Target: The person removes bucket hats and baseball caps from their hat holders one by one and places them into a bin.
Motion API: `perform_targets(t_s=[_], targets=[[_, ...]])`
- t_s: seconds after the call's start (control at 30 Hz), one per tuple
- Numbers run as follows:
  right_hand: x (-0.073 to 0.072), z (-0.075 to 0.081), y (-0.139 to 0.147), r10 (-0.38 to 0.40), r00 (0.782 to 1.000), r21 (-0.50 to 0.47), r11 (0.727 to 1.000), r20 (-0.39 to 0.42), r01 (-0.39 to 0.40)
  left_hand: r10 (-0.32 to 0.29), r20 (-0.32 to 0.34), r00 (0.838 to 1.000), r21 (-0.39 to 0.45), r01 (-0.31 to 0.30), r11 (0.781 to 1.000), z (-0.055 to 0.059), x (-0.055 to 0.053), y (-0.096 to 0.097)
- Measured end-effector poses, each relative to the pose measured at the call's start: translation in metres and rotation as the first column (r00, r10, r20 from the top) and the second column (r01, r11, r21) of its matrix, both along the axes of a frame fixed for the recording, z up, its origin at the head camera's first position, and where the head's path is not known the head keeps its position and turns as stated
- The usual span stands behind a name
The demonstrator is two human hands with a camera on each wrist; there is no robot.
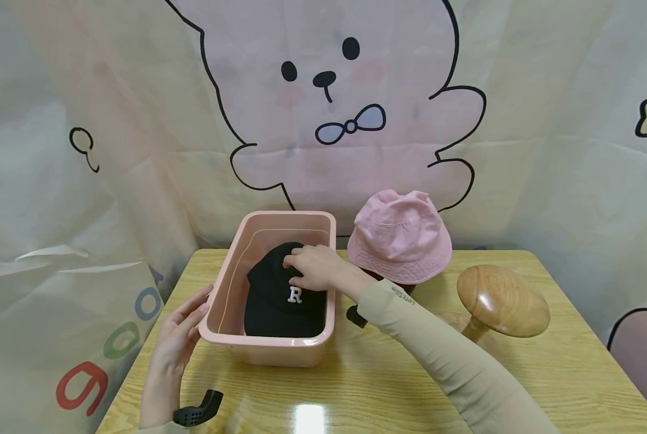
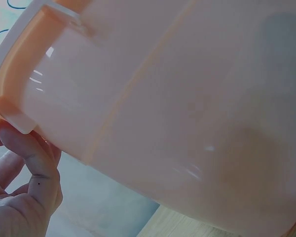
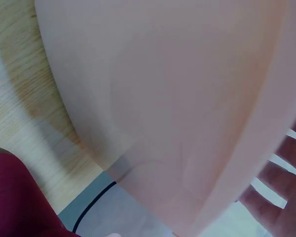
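Observation:
A black cap (image 1: 271,301) with a white letter R lies inside a pink plastic bin (image 1: 266,349). My right hand (image 1: 318,268) reaches over the bin's right rim, its fingertips at the top of the cap. In the right wrist view, spread fingers (image 3: 271,197) show past the bin's rim, and the cap is hidden behind the wall. At the left rim, my left hand (image 1: 177,331) holds the bin. The left wrist view has its fingers (image 2: 37,163) bent up against the rim's underside.
Right of the bin, a pink bucket hat (image 1: 402,235) sits over something dark red (image 3: 15,197). A wooden mushroom-shaped stand (image 1: 502,301) is farther right, partly behind my right sleeve. The wooden table (image 1: 410,386) backs onto a printed cloth (image 1: 323,163).

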State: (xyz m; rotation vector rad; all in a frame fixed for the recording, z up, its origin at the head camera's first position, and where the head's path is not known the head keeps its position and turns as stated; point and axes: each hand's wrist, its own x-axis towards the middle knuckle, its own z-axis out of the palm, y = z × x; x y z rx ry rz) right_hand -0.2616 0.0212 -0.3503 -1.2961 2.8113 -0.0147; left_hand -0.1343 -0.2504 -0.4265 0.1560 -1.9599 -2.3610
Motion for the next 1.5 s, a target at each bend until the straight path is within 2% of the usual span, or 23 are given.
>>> perform_targets(t_s=[0.2, 0.53, 1.03, 1.2, 1.5], targets=[[0.004, 0.009, 0.003, 0.015, 1.000, -0.033, 0.999, -0.019, -0.015, 0.004, -0.004, 1.000, 0.005, -0.004, 1.000, 0.000, 0.000, 0.001], [0.005, 0.028, 0.018, 0.014, 0.999, -0.163, 0.986, -0.041, -0.021, 0.007, 0.008, 1.000, 0.020, -0.007, 1.000, 0.002, -0.001, 0.001], [0.007, 0.042, 0.034, -0.020, 0.996, -0.200, 0.980, -0.085, 0.003, 0.009, -0.006, 1.000, 0.037, -0.008, 0.999, 0.002, 0.000, 0.001], [0.006, 0.046, 0.040, -0.016, 0.993, -0.224, 0.974, -0.117, -0.011, 0.009, -0.004, 1.000, 0.039, -0.009, 0.999, 0.002, 0.000, 0.001], [0.006, 0.052, 0.053, -0.063, 0.991, -0.263, 0.964, -0.115, 0.031, 0.002, -0.003, 1.000, 0.041, -0.001, 0.999, 0.001, 0.000, 0.001]])
